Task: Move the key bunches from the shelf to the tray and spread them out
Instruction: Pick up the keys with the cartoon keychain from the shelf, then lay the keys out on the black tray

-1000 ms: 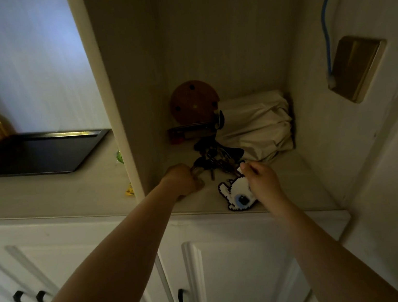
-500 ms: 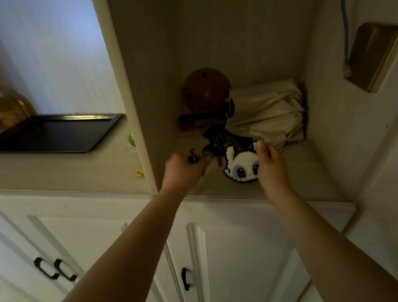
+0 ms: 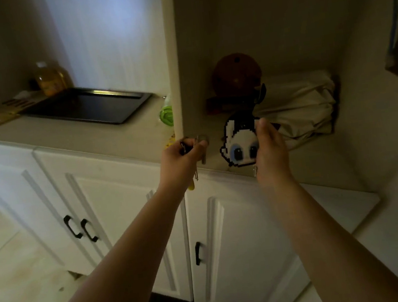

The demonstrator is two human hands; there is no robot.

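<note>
Left hand (image 3: pixel 180 156): fingers curled around a metal key bunch (image 3: pixel 200 148).
Right hand (image 3: pixel 269 151): flat pixel-edged charm (image 3: pixel 238 143) pinched.
Tray (image 3: pixel 90 105): dark, flat, rectangular.

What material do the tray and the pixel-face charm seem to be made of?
Tray: probably metal with a dark, smooth coating; its far rim gives a bright glint. Charm: likely fused plastic beads or rubber, matte; the stepped, blocky outline and flat black, white and blue patches suggest this, but the dim light leaves it open.

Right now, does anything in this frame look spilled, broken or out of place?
Nothing stands out. The left hand holds a key bunch, the right hand a pixel-face keychain, and the dark tray lies flat on the counter.
</note>
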